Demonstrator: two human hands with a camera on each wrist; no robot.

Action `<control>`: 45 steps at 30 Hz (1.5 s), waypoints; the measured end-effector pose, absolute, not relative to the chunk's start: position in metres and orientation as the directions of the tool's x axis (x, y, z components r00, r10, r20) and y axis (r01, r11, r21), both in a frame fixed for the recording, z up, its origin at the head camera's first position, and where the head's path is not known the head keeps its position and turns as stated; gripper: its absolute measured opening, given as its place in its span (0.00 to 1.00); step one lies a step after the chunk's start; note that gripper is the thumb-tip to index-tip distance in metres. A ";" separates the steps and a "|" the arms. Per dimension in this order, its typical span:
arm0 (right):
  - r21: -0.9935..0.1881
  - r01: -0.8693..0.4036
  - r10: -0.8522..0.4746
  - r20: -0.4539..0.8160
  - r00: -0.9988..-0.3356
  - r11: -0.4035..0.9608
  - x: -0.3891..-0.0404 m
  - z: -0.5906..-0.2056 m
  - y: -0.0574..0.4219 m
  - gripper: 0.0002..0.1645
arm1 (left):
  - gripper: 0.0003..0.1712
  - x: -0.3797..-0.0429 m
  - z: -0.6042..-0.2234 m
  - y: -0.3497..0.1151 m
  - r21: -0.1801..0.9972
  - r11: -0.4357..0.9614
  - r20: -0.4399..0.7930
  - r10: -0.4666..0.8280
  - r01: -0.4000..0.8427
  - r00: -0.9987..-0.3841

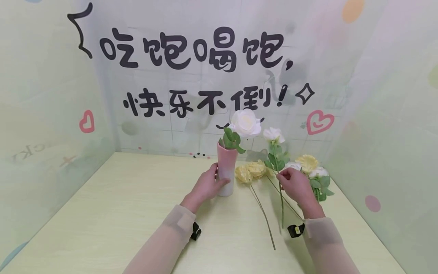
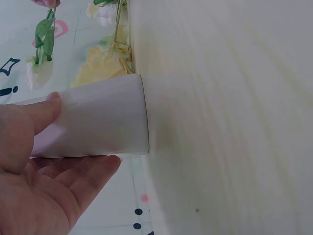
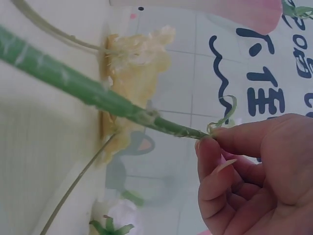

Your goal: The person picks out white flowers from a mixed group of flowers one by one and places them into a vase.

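Observation:
A vase (image 1: 226, 167), pink at the top and white below, stands upright on the table with a white rose (image 1: 245, 123) in its mouth. My left hand (image 1: 207, 183) grips the vase's lower half from the left, thumb in front, as the left wrist view also shows. With thumb and fingertips, my right hand (image 1: 297, 186) pinches the green stem (image 3: 122, 105) of a second white flower (image 1: 273, 135). That flower is held upright, its bloom above the hand and its stem hanging below. Between the hands lie yellow flowers (image 1: 251, 172) with thin stems.
Behind the right hand lie another yellow flower (image 1: 308, 163) and white flowers (image 1: 319, 172) with green leaves. The pale wooden table (image 1: 137, 213) is bounded by printed cloth walls (image 1: 383, 114) at the back and both sides.

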State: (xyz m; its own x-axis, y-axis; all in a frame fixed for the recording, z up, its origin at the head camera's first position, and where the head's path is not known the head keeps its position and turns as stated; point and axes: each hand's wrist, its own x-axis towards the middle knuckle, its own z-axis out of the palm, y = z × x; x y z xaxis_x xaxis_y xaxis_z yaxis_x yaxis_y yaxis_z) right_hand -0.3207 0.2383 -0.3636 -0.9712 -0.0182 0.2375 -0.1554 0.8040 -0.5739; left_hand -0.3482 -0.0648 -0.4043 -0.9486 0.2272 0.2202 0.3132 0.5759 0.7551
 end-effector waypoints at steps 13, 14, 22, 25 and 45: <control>-0.591 -0.268 -0.013 0.399 -0.917 0.761 -0.312 -0.345 0.224 0.14 | 0.40 -0.352 -0.406 -0.065 0.750 0.585 0.223 0.215 0.308 -0.951; -0.590 -0.279 -0.015 0.412 -0.911 0.758 -0.311 -0.345 0.222 0.13 | 0.40 -0.352 -0.406 -0.066 0.750 0.587 0.222 0.213 0.307 -0.951; -0.562 -0.389 -0.036 0.536 -0.843 0.730 -0.308 -0.340 0.217 0.09 | 0.40 -0.352 -0.406 -0.067 0.748 0.588 0.224 0.213 0.308 -0.951; -0.552 -0.414 -0.038 0.567 -0.823 0.724 -0.307 -0.338 0.215 0.08 | 0.40 -0.352 -0.405 -0.067 0.744 0.590 0.229 0.217 0.314 -0.949; -0.579 -0.497 -0.035 0.627 -0.778 0.646 -0.304 -0.327 0.203 0.08 | 0.40 -0.352 -0.407 -0.066 0.753 0.581 0.218 0.222 0.308 -0.950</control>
